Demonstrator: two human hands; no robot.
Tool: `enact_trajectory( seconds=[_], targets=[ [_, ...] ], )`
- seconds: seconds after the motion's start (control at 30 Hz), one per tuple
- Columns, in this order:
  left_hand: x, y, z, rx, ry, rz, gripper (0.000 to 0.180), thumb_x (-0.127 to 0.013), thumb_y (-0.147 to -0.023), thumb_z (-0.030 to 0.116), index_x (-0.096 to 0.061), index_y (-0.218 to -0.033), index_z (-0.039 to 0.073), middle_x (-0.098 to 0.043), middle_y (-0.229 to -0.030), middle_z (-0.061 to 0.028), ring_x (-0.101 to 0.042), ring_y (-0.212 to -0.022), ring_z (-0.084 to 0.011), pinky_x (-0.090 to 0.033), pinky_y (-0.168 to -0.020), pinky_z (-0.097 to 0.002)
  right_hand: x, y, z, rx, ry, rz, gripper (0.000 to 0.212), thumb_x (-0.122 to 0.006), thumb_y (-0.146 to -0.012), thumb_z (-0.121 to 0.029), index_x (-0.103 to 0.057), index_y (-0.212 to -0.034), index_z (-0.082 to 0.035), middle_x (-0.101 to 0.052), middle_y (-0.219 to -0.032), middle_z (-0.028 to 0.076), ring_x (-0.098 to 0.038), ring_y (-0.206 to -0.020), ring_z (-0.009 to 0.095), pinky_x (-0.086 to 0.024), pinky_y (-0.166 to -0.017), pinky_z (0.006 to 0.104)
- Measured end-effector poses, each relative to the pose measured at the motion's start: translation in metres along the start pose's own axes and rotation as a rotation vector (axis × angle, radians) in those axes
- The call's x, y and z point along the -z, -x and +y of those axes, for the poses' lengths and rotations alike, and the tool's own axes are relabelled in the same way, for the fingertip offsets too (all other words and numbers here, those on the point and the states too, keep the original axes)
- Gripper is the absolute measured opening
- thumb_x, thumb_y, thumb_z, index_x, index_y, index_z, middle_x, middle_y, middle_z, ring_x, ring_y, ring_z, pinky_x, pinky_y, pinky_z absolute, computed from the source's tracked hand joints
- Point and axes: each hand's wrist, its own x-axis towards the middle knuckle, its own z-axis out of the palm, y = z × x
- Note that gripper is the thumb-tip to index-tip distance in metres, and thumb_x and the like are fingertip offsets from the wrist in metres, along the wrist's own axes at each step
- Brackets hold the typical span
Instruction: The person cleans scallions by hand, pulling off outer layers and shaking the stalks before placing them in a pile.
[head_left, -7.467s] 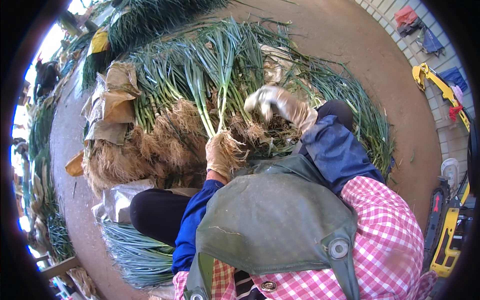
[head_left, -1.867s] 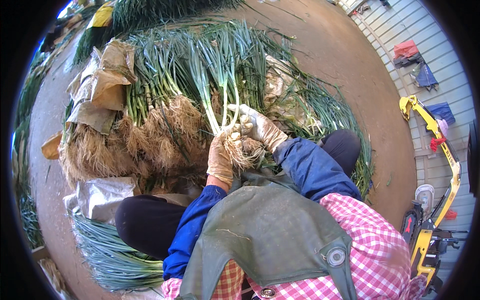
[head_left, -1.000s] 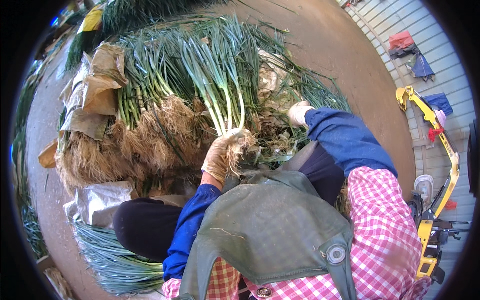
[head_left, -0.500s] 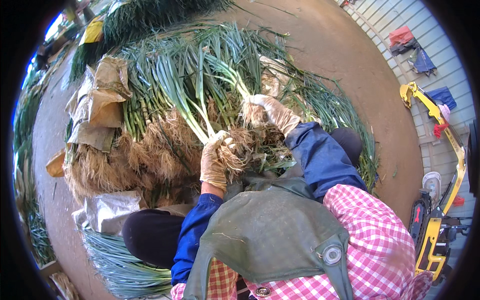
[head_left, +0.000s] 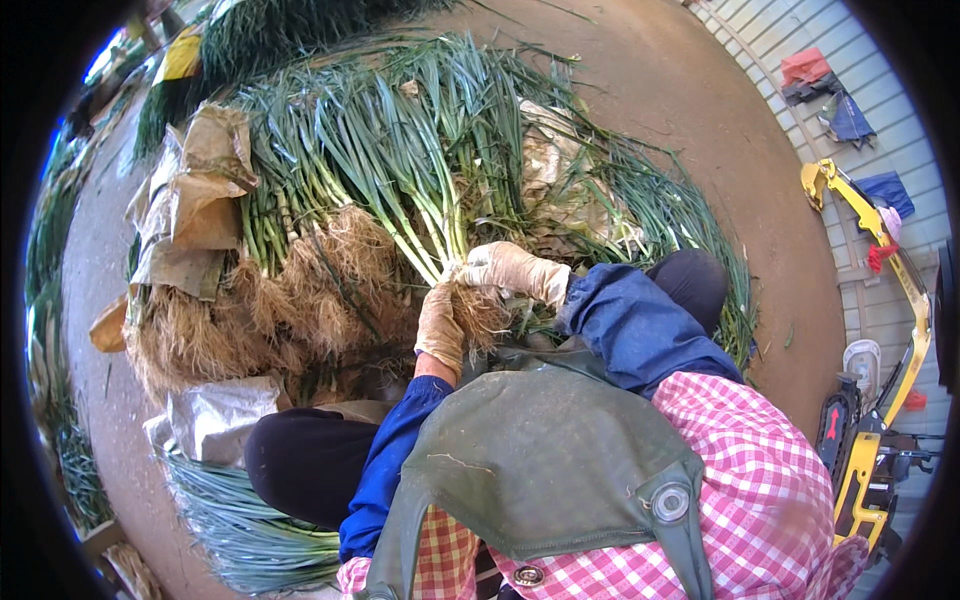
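My gloved left hand [head_left: 440, 325] is closed around the white lower stems of a few green onions [head_left: 412, 240], just above their roots. Their long green leaves point away from me over the big pile. Right beside it, my gloved right hand [head_left: 512, 272] is pinched at the same stem bases, touching the left hand's fingers. A tuft of brown roots [head_left: 482, 318] hangs under both hands. The right fingertips are partly hidden among stems and roots. A wide heap of green onions [head_left: 330, 120] lies beyond, with thick root bunches [head_left: 325, 290] toward me on the left.
Tan sacking [head_left: 210, 185] drapes the pile's left end, and more sacking [head_left: 548, 165] lies right of centre. A silvery sheet [head_left: 215, 415] and trimmed-looking onions [head_left: 250, 530] sit lower left. At right, a yellow digger-like machine [head_left: 865, 480] stands by a corrugated wall [head_left: 790, 50].
My right hand has come left and toward me with its onions, meeting the left hand. The left hand shifted slightly right, and the two lots of stems are now together.
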Motion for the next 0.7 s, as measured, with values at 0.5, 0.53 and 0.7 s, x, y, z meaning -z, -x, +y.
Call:
enact_trajectory(
  seconds=[0.5, 0.53, 0.7],
  targets=[
    [-0.002, -0.004, -0.005, 0.001, -0.119, 0.131, 0.017, -0.059, -0.081, 0.006, -0.061, -0.093, -0.005, -0.063, -0.075, -0.0112, -0.062, -0.061, -0.0221, -0.053, -0.054, -0.0323, 0.007, -0.048, 0.029, -0.072, -0.493, 0.109, 0.036, -0.061, -0.085, -0.040, -0.060, -0.086, -0.004, -0.060, -0.074, 0.007, -0.060, -0.062, 0.018, -0.050, -0.052, 0.0314],
    [0.003, -0.007, -0.005, -0.033, -0.124, 0.127, 0.017, -0.059, -0.081, 0.006, -0.061, -0.093, -0.005, -0.063, -0.076, -0.0113, -0.062, -0.061, -0.0223, -0.053, -0.054, -0.0325, 0.006, -0.051, 0.033, -0.041, -0.476, 0.121, 0.034, -0.061, -0.085, -0.038, -0.061, -0.086, -0.004, -0.060, -0.073, 0.007, -0.060, -0.062, 0.019, -0.050, -0.052, 0.0315],
    [-0.004, -0.005, -0.001, -0.120, -0.054, 0.194, 0.015, -0.060, -0.079, 0.008, -0.063, -0.089, -0.004, -0.063, -0.076, -0.0109, -0.062, -0.061, -0.0230, -0.053, -0.056, -0.0341, -0.007, -0.060, 0.045, -0.054, -0.311, 0.492, 0.026, -0.058, -0.086, -0.029, -0.064, -0.083, -0.004, -0.064, -0.071, 0.009, -0.061, -0.056, 0.018, -0.050, -0.052, 0.0312]
  ],
)
